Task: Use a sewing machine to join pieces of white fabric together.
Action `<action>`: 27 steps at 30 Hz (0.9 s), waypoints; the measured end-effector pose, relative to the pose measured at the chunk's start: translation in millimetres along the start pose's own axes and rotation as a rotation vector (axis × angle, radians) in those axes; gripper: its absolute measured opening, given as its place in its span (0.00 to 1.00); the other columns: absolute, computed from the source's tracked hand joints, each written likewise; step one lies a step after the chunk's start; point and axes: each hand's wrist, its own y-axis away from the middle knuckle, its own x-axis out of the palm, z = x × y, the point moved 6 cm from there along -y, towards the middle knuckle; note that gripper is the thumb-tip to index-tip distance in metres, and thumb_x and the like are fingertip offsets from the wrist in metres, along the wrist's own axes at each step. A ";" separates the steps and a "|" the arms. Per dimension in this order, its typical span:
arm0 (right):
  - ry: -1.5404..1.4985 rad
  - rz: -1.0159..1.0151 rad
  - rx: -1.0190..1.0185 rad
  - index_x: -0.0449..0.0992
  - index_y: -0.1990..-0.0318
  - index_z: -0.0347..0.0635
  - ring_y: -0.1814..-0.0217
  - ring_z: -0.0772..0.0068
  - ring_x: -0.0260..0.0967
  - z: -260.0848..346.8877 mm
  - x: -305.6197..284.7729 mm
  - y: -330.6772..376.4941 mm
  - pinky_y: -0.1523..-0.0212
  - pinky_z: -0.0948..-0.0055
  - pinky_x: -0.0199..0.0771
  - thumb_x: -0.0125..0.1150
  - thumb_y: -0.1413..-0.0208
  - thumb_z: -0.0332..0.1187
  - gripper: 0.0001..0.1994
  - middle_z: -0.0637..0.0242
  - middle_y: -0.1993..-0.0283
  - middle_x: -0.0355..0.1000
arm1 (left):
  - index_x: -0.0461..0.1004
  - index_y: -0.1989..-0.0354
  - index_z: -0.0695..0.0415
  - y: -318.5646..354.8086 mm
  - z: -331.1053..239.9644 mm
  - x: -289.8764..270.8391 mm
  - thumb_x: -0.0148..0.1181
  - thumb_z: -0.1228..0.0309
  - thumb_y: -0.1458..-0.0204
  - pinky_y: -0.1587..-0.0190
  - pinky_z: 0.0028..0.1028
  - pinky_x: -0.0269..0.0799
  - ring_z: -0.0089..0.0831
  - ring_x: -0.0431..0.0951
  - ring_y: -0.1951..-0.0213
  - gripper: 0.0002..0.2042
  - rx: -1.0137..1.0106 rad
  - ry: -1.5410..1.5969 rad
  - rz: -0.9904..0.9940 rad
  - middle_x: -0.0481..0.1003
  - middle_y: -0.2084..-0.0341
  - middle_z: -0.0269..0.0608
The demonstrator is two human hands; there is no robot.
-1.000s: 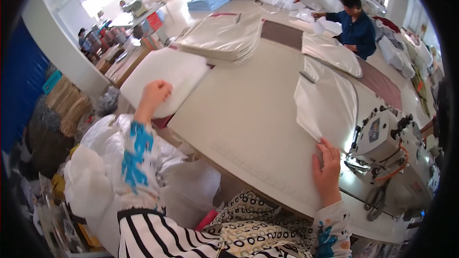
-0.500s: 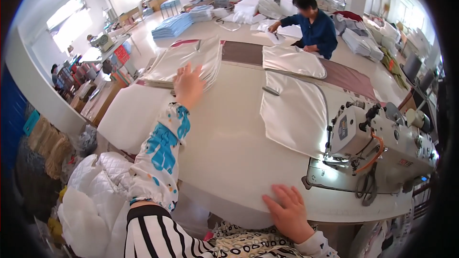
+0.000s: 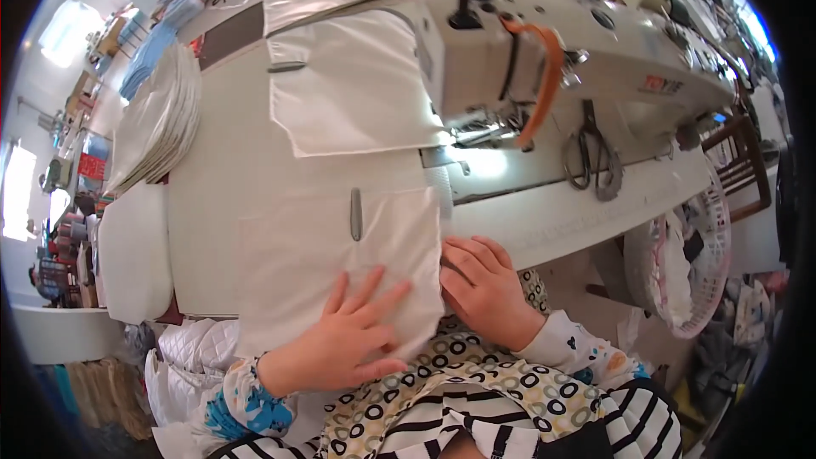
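Left hand [image 3: 353, 336]: moved from the panel stack [image 3: 157, 119] to a white panel [image 3: 293, 255], fingers spread across it.
Right hand [image 3: 484, 285]: at that panel's right edge, fingers curled; I cannot tell whether they pinch.
Near edge: white panel reaches the patterned apron [image 3: 374, 412].
Open room: bare tabletop [image 3: 217, 136] leftward.
In the way: sewing machine [image 3: 612, 42], scissors [image 3: 588, 123], second panel [image 3: 340, 93] beyond.

Cream fabric panel [image 3: 306, 259], grey strip [image 3: 356, 216], spread on tabletop [image 3: 217, 153]
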 end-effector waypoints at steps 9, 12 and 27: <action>-0.033 -0.097 0.053 0.78 0.61 0.44 0.35 0.63 0.68 -3.5 -8.0 22.2 0.31 0.55 0.62 0.68 0.53 0.28 0.10 0.65 0.41 0.74 | 0.74 0.53 0.58 -100.5 41.5 -23.8 0.62 0.67 0.42 0.42 0.42 0.64 0.47 0.72 0.46 0.12 -0.039 -0.125 -0.425 0.75 0.51 0.47; -0.040 -0.112 0.052 0.78 0.60 0.44 0.35 0.65 0.69 -4.1 -8.2 23.1 0.32 0.56 0.62 0.68 0.53 0.28 0.10 0.66 0.43 0.74 | 0.76 0.58 0.58 -125.5 47.7 -11.7 0.63 0.68 0.43 0.45 0.38 0.64 0.44 0.74 0.53 0.09 0.000 -0.130 -0.378 0.77 0.59 0.44; -0.278 -0.011 0.494 0.69 0.34 0.37 0.64 0.45 0.76 -53.3 14.3 -31.1 0.63 0.53 0.77 0.52 0.38 0.26 0.23 0.50 0.62 0.77 | 0.79 0.67 0.63 -146.8 66.4 -10.0 0.65 0.73 0.47 0.71 0.30 0.67 0.33 0.71 0.79 0.05 -0.206 0.033 -0.449 0.78 0.76 0.44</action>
